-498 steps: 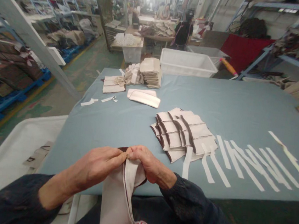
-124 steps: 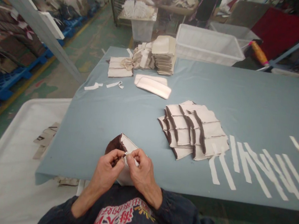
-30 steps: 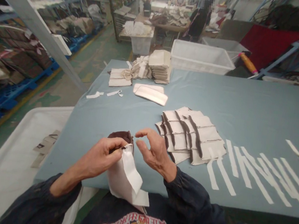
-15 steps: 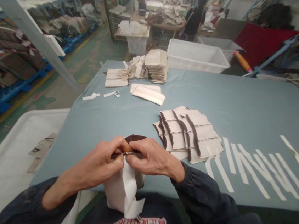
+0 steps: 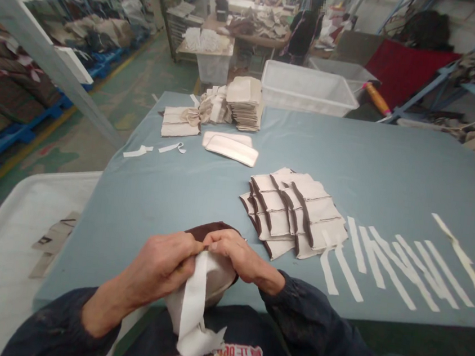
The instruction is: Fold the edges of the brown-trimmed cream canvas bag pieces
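Close to my body, at the table's near edge, I hold a beige sewn fabric piece (image 5: 219,275) with a dark brown edge. A white strip (image 5: 194,298) hangs down from its rim and curls at the lower end. My left hand (image 5: 164,264) is closed, pinching the rim where the strip begins. Beside it, thumb against thumb, my right hand (image 5: 234,251) is closed on the same rim. Exactly what lies between the fingertips is hidden. Just beyond my right hand is a fanned pile of beige pieces with brown edges (image 5: 291,212).
Several loose white strips (image 5: 410,264) lie at the right of the blue-green table (image 5: 375,164). Two flat pale panels (image 5: 232,148) and a beige stack (image 5: 245,105) are farther back. A clear plastic bin (image 5: 308,89) stands behind the table, a white tub (image 5: 12,222) at left.
My hands have shifted slightly down, still together at the rim. The fabric piece has turned, showing more brown edge, and the white strip hangs straighter and farther left.
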`<state>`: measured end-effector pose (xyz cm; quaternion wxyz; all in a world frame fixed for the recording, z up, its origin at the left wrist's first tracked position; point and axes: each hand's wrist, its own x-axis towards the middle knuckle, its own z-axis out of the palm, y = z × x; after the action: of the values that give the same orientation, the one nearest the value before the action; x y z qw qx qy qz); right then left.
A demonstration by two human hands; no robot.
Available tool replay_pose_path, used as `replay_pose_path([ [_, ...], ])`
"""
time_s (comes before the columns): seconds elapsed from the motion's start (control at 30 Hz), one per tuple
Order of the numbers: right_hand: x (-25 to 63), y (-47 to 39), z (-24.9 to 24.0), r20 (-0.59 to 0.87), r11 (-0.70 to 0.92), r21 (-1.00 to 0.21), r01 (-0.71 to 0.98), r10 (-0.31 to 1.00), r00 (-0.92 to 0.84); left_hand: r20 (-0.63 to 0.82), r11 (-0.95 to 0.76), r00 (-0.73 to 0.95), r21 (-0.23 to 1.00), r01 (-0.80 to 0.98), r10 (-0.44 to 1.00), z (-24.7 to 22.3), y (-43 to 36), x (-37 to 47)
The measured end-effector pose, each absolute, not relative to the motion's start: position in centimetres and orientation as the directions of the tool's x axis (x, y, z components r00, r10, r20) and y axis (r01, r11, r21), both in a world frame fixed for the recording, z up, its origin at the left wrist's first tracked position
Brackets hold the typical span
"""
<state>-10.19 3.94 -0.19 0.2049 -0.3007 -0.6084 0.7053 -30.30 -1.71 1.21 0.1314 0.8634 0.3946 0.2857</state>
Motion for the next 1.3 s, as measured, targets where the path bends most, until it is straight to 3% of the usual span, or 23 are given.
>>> replay_pose_path([
  [0.1, -10.4, 3.8, -0.6, -0.224, -0.206, -0.972, 0.113, 0.669, -0.709, 0.42, -0.677, 0.532, 0.417, 0.607, 0.735, 0.5, -1.6, -30.5],
  [0.17, -10.5, 3.6, -0.5, -0.197, -0.137, -0.98, 0.141, 0.675, -0.711, 0.383, -0.627, 0.496, 0.501, 0.597, 0.779, 0.5, -1.7, -30.8],
  [0.27, -10.1, 3.4, 0.1, -0.026, 0.141, -0.975, 0.172, 0.697, -0.717, 0.211, -0.45, 0.435, 0.683, 0.575, 0.875, 1.5, -1.8, -31.4],
  [0.37, -9.6, 3.5, 0.9, 0.143, 0.402, -0.899, 0.176, 0.647, -0.749, 0.029, -0.29, 0.437, 0.787, 0.544, 0.899, 3.2, -1.5, -32.2],
  [0.47, -9.4, 3.8, 1.2, 0.284, 0.597, -0.788, 0.147, 0.565, -0.775, -0.052, -0.244, 0.488, 0.817, 0.523, 0.872, 4.1, -1.2, -32.7],
  [0.6, -9.6, 4.6, 0.7, 0.331, 0.745, -0.64, 0.188, 0.488, -0.808, -0.047, -0.308, 0.509, 0.747, 0.589, 0.859, 3.4, -1.1, -32.9],
  [0.73, -9.8, 4.9, -0.2, 0.322, 0.793, -0.569, 0.217, 0.458, -0.828, -0.037, -0.354, 0.502, 0.664, 0.658, 0.864, 2.3, -1.6, -33.5],
  [0.97, -10.0, 4.2, 0.2, 0.318, 0.752, -0.63, 0.196, 0.479, -0.818, -0.158, -0.169, 0.437, 0.766, 0.62, 0.886, 2.8, -1.8, -33.9],
  [1.17, -10.2, 3.6, 1.0, 0.311, 0.745, -0.629, 0.22, 0.501, -0.808, -0.132, -0.163, 0.466, 0.825, 0.54, 0.875, 3.5, -1.4, -32.7],
  [1.3, -10.0, 2.1, 2.5, 0.336, 0.72, -0.68, 0.139, 0.475, -0.814, -0.111, -0.172, 0.519, 0.868, 0.467, 0.848, 4.4, -2.8, -32.0],
])
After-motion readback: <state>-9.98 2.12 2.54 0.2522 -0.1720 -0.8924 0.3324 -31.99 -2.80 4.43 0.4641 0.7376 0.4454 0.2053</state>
